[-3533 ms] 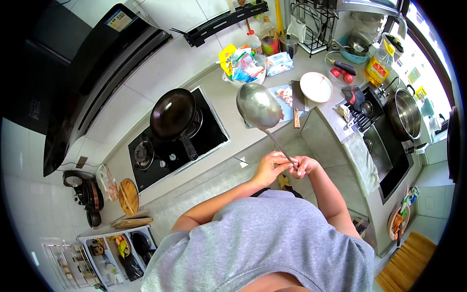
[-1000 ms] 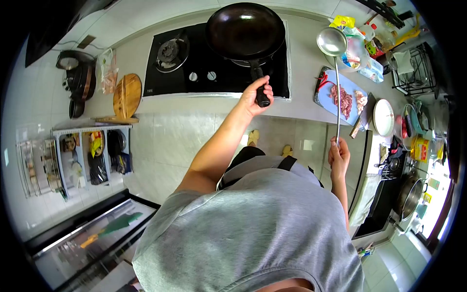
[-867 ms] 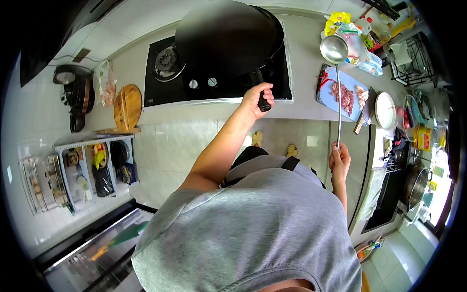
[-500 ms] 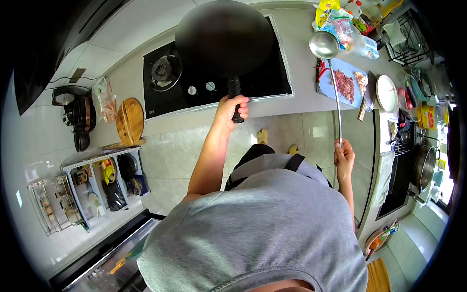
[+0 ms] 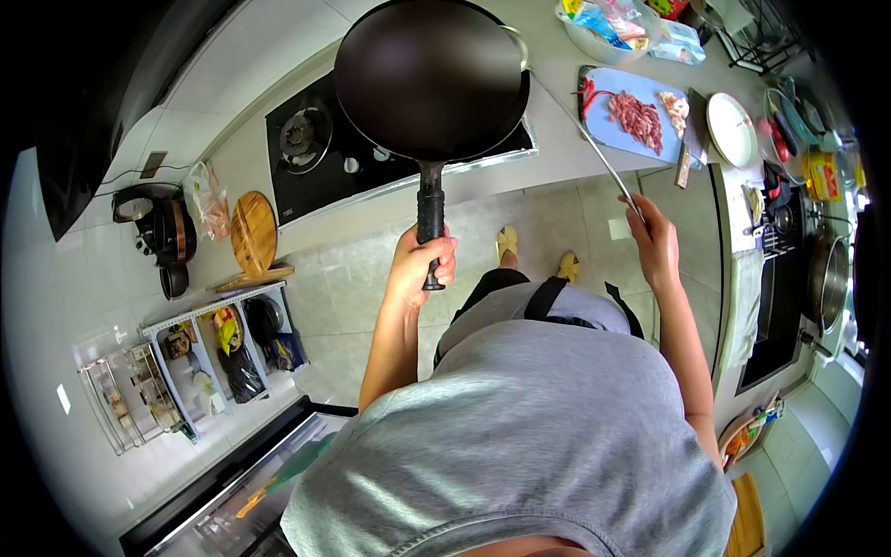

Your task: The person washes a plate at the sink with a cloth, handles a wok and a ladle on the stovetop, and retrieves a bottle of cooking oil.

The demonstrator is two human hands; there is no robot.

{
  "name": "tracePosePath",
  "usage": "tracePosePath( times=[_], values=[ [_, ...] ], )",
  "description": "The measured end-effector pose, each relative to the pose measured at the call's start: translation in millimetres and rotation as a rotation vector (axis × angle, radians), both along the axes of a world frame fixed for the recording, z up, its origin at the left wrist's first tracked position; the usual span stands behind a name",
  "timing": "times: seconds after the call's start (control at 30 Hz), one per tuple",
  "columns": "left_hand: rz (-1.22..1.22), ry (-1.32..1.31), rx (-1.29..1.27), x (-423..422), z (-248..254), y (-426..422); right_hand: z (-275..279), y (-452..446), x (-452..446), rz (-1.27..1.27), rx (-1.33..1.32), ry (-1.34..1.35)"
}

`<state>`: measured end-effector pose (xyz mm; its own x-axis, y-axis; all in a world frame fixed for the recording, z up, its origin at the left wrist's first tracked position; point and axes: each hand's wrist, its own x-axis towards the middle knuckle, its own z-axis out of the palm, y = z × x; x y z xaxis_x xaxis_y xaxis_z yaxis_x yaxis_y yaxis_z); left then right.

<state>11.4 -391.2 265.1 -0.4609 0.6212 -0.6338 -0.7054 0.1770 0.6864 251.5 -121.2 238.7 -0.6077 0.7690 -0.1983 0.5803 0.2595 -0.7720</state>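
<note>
My left hand (image 5: 420, 266) is closed around the black handle of a wok (image 5: 429, 84). The wok is lifted over the stove, and its dark inside faces me. In my right hand (image 5: 655, 239) is the end of a long metal ladle (image 5: 594, 144), its shaft slanting up to the left. The ladle's bowl is at the wok's right rim and mostly hidden; whether they touch I cannot tell. A blue cutting board (image 5: 603, 137) to the right carries sliced raw meat (image 5: 637, 121), red chilies (image 5: 588, 95) and paler chopped pieces (image 5: 675, 111).
The black gas stove (image 5: 348, 130) lies under the wok. A knife (image 5: 685, 162) and a white plate (image 5: 732, 130) are right of the board. A clear bowl with packets (image 5: 608, 32) stands behind it. At left are a round wooden board (image 5: 253, 232) and a shelf rack (image 5: 227, 353).
The wok has come back toward my body and tilted, showing its inside. The ladle's bowl has swung left from near the packets to the wok's rim. Both hands keep their hold.
</note>
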Motion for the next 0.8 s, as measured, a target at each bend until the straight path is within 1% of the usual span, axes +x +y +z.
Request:
tracePosePath(
  times=[0.03,0.07,0.13,0.17,0.4,0.47,0.57,0.6,0.67,0.7,0.77,0.8],
  values=[
    [-0.009,0.014,0.000,6.2,0.5,1.4,8.4,5.1,-2.2,0.036,0.014,-0.115],
    [-0.016,0.011,-0.001,11.8,0.6,3.6,7.9,7.9,-3.9,0.030,0.013,-0.118],
    [-0.022,0.056,0.002,21.3,1.0,7.5,6.7,13.0,-7.8,0.046,0.119,-0.173],
    [-0.027,0.056,0.003,25.4,2.3,9.8,11.1,15.5,-10.3,0.053,0.115,-0.185],
    [-0.086,0.078,-0.006,46.9,8.4,22.6,9.6,17.2,-13.5,0.030,0.214,-0.191],
    [-0.095,0.086,0.009,48.1,9.5,25.3,6.6,15.5,-2.7,0.124,0.225,-0.247],
    [-0.090,0.094,0.014,48.6,11.9,28.0,9.2,12.8,7.2,0.164,0.268,-0.271],
    [-0.100,0.108,0.005,49.0,13.7,27.7,10.5,14.1,5.4,0.160,0.269,-0.271],
    [-0.116,0.127,-0.005,46.4,14.8,26.7,13.0,19.2,-5.0,0.088,0.377,-0.321],
    [-0.116,0.120,-0.004,44.5,13.7,25.6,12.9,18.6,-5.0,0.084,0.377,-0.318],
    [-0.119,0.116,-0.001,39.8,15.1,24.0,12.1,17.5,-5.8,0.183,0.399,-0.282],
    [-0.116,0.121,-0.004,37.5,16.1,23.0,15.1,15.4,-8.4,0.179,0.400,-0.283]
  ],
)
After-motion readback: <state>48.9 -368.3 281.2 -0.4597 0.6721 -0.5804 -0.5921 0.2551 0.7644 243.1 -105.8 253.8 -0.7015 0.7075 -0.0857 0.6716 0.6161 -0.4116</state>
